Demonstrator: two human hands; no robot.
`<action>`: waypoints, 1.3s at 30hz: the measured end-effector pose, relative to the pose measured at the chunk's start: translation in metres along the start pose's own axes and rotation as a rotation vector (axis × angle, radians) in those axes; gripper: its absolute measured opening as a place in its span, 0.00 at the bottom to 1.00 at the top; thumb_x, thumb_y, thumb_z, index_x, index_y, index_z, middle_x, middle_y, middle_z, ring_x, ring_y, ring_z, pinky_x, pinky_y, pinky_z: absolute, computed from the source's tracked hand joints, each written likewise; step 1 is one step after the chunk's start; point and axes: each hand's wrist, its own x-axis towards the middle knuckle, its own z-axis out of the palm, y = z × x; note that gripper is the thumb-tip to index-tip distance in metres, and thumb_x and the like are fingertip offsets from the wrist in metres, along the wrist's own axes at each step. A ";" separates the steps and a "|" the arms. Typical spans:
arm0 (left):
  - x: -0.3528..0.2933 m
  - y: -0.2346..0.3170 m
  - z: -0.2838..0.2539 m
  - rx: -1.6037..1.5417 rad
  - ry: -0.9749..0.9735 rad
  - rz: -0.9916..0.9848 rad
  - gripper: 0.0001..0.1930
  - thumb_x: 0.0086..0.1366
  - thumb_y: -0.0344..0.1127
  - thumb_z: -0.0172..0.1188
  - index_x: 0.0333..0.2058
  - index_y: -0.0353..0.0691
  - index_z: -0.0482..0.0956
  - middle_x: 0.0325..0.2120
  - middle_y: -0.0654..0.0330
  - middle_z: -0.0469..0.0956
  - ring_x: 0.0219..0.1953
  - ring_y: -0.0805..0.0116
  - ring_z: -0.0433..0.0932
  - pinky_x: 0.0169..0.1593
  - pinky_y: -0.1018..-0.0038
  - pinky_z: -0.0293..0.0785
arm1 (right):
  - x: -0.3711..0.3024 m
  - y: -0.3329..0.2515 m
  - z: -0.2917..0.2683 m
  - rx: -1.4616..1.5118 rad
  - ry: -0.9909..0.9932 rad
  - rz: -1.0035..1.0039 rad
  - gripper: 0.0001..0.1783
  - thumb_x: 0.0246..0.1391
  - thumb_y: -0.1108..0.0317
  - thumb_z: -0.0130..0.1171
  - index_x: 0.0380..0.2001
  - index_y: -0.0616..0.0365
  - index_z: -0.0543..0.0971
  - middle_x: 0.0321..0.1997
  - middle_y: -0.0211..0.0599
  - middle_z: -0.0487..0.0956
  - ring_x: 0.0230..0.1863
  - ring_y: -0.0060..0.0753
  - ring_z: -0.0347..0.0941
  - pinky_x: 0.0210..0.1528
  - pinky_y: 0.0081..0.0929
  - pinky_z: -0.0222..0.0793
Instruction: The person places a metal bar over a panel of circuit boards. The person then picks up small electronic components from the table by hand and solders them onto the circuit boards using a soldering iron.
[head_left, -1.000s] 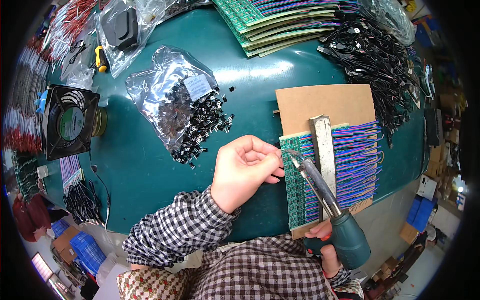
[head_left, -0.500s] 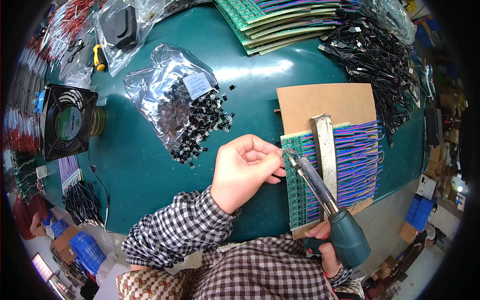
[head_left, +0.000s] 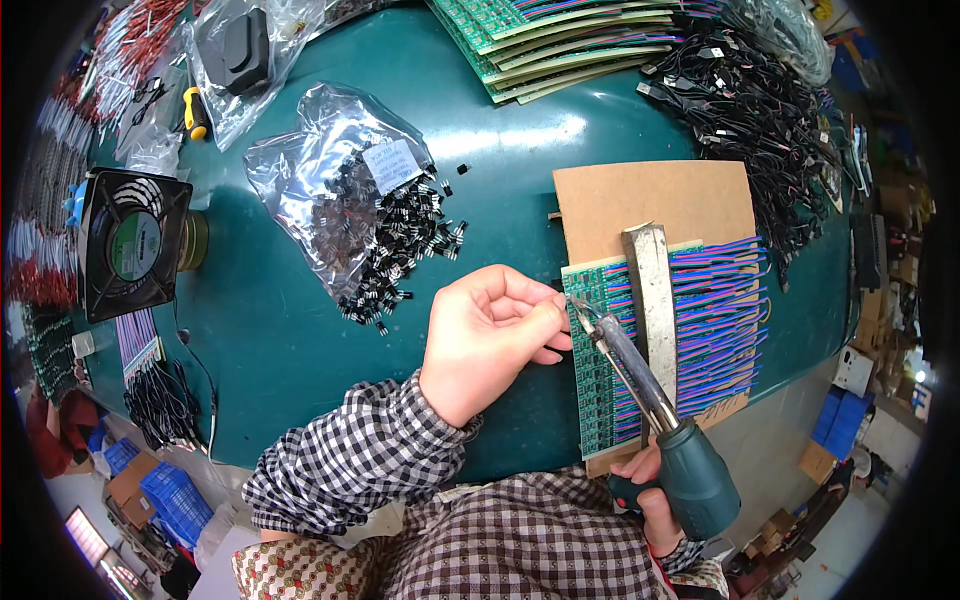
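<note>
In the head view, our right hand (head_left: 657, 512) is gripping the soldering gun (head_left: 698, 488), its tip now sitting closer to our left hand (head_left: 488, 338); both are working at the right-side circuit board's (head_left: 592, 370) far left corner, left fingertips pressing together, contents hidden.

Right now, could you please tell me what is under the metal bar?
The green circuit board and coloured wires run beneath the metal bar, with brown cardboard under them; whatever the bar directly covers is hidden.
</note>
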 end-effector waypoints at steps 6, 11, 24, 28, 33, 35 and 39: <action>0.000 0.000 0.000 0.000 -0.001 0.002 0.05 0.57 0.27 0.52 0.29 0.29 0.71 0.25 0.53 0.76 0.26 0.67 0.78 0.27 0.77 0.76 | -0.004 0.005 -0.005 -0.052 -0.052 -0.008 0.33 0.45 0.58 0.56 0.47 0.71 0.58 0.30 0.37 0.65 0.34 0.31 0.65 0.43 0.36 0.69; 0.000 0.000 0.000 -0.003 -0.001 0.008 0.05 0.57 0.26 0.52 0.29 0.28 0.71 0.25 0.53 0.76 0.26 0.67 0.78 0.28 0.77 0.76 | -0.003 0.004 -0.001 -0.004 0.026 0.006 0.26 0.45 0.53 0.56 0.35 0.67 0.65 0.28 0.39 0.66 0.32 0.32 0.67 0.40 0.33 0.70; 0.000 -0.001 0.001 0.005 0.006 0.022 0.06 0.57 0.27 0.54 0.29 0.29 0.71 0.24 0.53 0.76 0.25 0.68 0.78 0.27 0.78 0.76 | -0.001 -0.001 0.008 0.088 0.159 -0.025 0.25 0.44 0.47 0.56 0.25 0.63 0.67 0.26 0.40 0.68 0.28 0.32 0.69 0.35 0.28 0.71; 0.000 -0.002 0.000 -0.002 0.001 0.028 0.06 0.57 0.27 0.53 0.29 0.29 0.71 0.24 0.53 0.76 0.25 0.68 0.78 0.28 0.78 0.76 | 0.000 -0.002 0.006 0.070 0.125 -0.029 0.25 0.44 0.48 0.57 0.26 0.63 0.67 0.27 0.42 0.69 0.29 0.33 0.70 0.35 0.28 0.70; 0.000 -0.002 0.000 -0.008 -0.001 0.028 0.06 0.57 0.28 0.54 0.29 0.29 0.71 0.24 0.53 0.76 0.25 0.68 0.78 0.27 0.78 0.76 | -0.002 0.001 0.004 0.056 0.086 0.017 0.25 0.44 0.49 0.57 0.28 0.63 0.67 0.28 0.42 0.69 0.30 0.33 0.71 0.35 0.28 0.70; 0.000 -0.002 0.000 -0.005 -0.001 0.023 0.06 0.57 0.28 0.54 0.29 0.29 0.71 0.24 0.53 0.76 0.25 0.68 0.78 0.27 0.78 0.76 | 0.000 0.000 0.003 0.037 0.067 0.010 0.25 0.44 0.49 0.57 0.27 0.63 0.67 0.27 0.41 0.69 0.30 0.33 0.70 0.35 0.28 0.70; 0.000 -0.002 0.001 -0.009 0.001 0.027 0.06 0.57 0.28 0.54 0.29 0.29 0.71 0.24 0.53 0.76 0.24 0.68 0.78 0.27 0.78 0.76 | -0.001 0.001 0.001 0.020 0.031 0.020 0.26 0.44 0.50 0.57 0.30 0.65 0.66 0.26 0.39 0.68 0.29 0.33 0.69 0.36 0.29 0.70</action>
